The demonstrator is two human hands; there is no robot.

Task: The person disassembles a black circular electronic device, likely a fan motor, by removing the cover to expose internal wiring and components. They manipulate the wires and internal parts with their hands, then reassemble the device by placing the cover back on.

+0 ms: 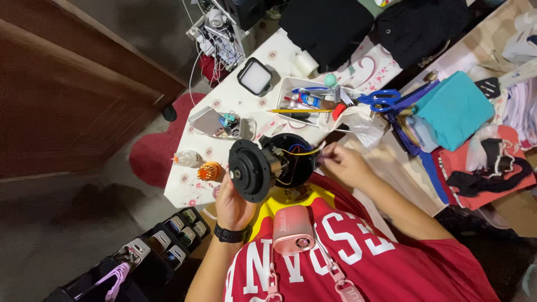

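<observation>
Left hand (232, 204) clasps black motor housing (268, 165), steadying it; right hand (344, 165), at three o'clock, pinches its yellow wire (306, 151), apparently for access.

Grey floor (67, 235) fills the lower left of the view, dimly lit. A dark brown wooden door or panel (61, 100) stands along the upper left. A red heart-shaped rug (154, 148) lies on the floor beside the table (246, 103), whose white floral cloth catches the brighter light. A black rack of small compartments (168, 240) stands on the floor below the table edge. Tangled white cables (215, 33) hang at the far end.
</observation>
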